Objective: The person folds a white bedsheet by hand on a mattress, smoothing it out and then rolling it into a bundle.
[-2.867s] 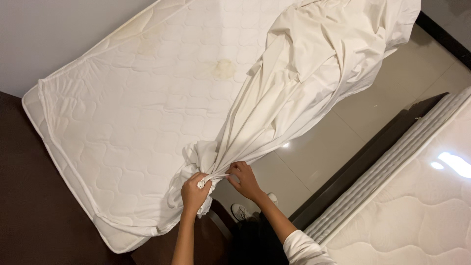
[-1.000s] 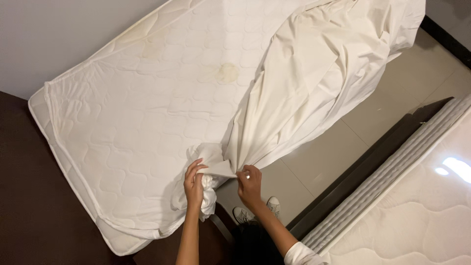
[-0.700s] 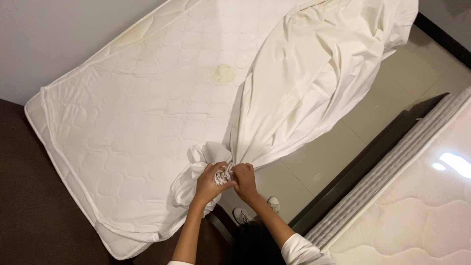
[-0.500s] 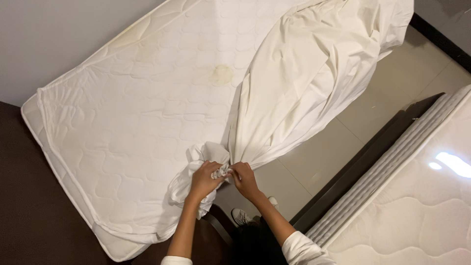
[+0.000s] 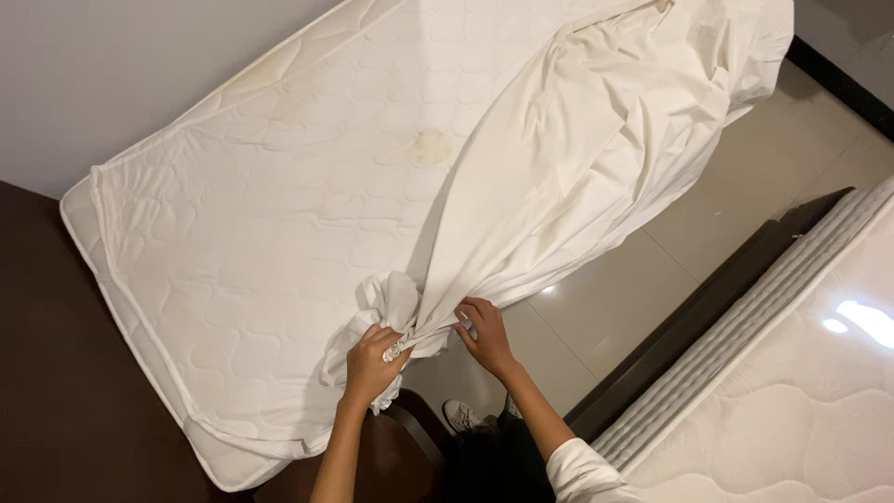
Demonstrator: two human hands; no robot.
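Bare quilted mattress [image 5: 279, 214] fills the upper left and centre of frame, yellowish stain [image 5: 430, 146] near its middle. My white bed sheet [image 5: 596, 158] runs from the upper right corner down to a bunched end at lower centre, by the mattress edge. Second mattress [image 5: 792, 391] at lower right, beige tiled floor [image 5: 633, 298] between. My left hand [image 5: 371, 363] is fisted around the gathered sheet end; my right hand [image 5: 484, 335] pinches the sheet edge just beside it.

Even indoor light, sharp focus; ceiling-lamp glare on glossy floor [image 5: 866, 321] at right.
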